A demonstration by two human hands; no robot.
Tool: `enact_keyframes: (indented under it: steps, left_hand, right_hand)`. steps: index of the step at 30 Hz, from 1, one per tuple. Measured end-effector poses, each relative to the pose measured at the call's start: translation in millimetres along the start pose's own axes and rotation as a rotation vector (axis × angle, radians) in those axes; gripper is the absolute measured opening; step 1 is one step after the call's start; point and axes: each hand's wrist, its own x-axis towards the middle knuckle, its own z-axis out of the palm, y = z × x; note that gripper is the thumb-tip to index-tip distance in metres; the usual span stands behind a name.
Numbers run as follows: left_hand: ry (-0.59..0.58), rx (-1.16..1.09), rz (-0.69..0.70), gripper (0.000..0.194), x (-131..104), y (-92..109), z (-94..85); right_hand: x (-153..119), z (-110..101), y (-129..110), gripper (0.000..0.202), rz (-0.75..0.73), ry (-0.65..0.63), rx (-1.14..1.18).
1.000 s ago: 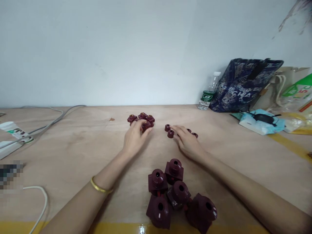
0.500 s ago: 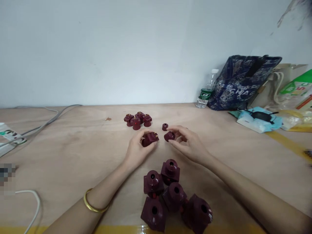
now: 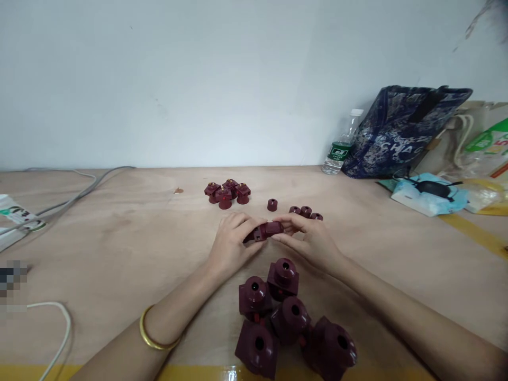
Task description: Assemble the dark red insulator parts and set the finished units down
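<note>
Work at the surface [image 3: 151,238], with all places referred to the lone cap [image 3: 272,205], which stands upright near the middle of the scene. Just in front of it, on our side, we find the held block [image 3: 257,234] and the held cap [image 3: 273,228]. The left hand [image 3: 230,241] is closed around the block; the right hand [image 3: 315,239] grips the held cap between thumb and fingers. The relation to note is one of axis: the block and cap meet end to end, block on the left, cap on the right, their shared long axis running nearly sideways from one hand to the other. Each hand is nearest its own part. Whether the two parts are seated together we cannot tell, since fingers hide much of both.

To the left of the lone cap, and slightly beyond it, we see four rear blocks [image 3: 224,198] standing close together. To its right, just past the right hand's fingers, lie three caps [image 3: 305,211]. Nearer us than the lone cap, five front blocks [image 3: 291,320] cluster with their domed, holed ends up. Beyond it to the right stands the bottle [image 3: 337,153], the bag [image 3: 392,137] beside it.
</note>
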Motion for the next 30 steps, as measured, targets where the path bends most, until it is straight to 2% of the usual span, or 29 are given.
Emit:
enact_keyframes:
  steps: [6, 9, 12, 14, 17, 20, 22, 24, 26, 28, 30]
  left_hand:
    - [-0.031, 0.072, 0.088, 0.033, -0.9, 0.9, -0.3]
    - [-0.035, 0.064, 0.049, 0.031, 0.3, 2.1, -1.0]
    - [-0.021, 0.051, 0.018, 0.03, 0.6, 3.5, -1.6]
    - [-0.03, 0.059, 0.017, 0.03, 0.7, 5.2, -1.7]
    - [-0.092, 0.031, -0.009, 0.028, 2.8, 8.6, -1.7]
    - [-0.127, -0.15, -0.165, 0.028, 5.2, 10.2, -5.5]
    - [-0.167, -0.321, -0.334, 0.028, 3.1, 9.9, -12.8]
    - [-0.265, -0.485, -0.455, 0.027, -4.1, 9.7, -24.2]
    - [-0.357, -0.611, -0.497, 0.028, -15.1, 10.4, -37.5]
    - [-0.412, -0.711, -0.482, 0.03, -25.6, 10.6, -49.1]
    - [-0.442, -0.777, -0.477, 0.044, -29.8, 7.4, -56.4]
  right_hand:
    - [0.6, -0.5, 0.3, 0.039, 0.108, 0.002, -0.178]
    - [1.2, -3.3, -2.1, 0.03, 0.034, -0.027, -0.174]
    - [0.8, -3.0, -4.1, 0.035, -0.085, -0.051, -0.08]
    - [0.4, -1.4, -5.0, 0.025, -0.05, -0.037, -0.089]
    - [0.7, -1.9, -4.8, 0.031, 0.043, -0.05, -0.151]
    - [3.7, -9.9, 2.1, 0.033, 0.045, -0.026, -0.192]
    - [7.2, -17.6, 12.3, 0.033, 0.03, 0.069, -0.275]
    - [11.2, -24.0, 25.5, 0.031, 0.0, 0.152, -0.418]
    - [14.8, -26.4, 38.9, 0.03, -0.016, 0.179, -0.546]
    - [17.0, -24.2, 49.8, 0.032, 0.0, 0.155, -0.622]
    - [17.4, -19.0, 57.5, 0.035, 0.014, 0.095, -0.664]
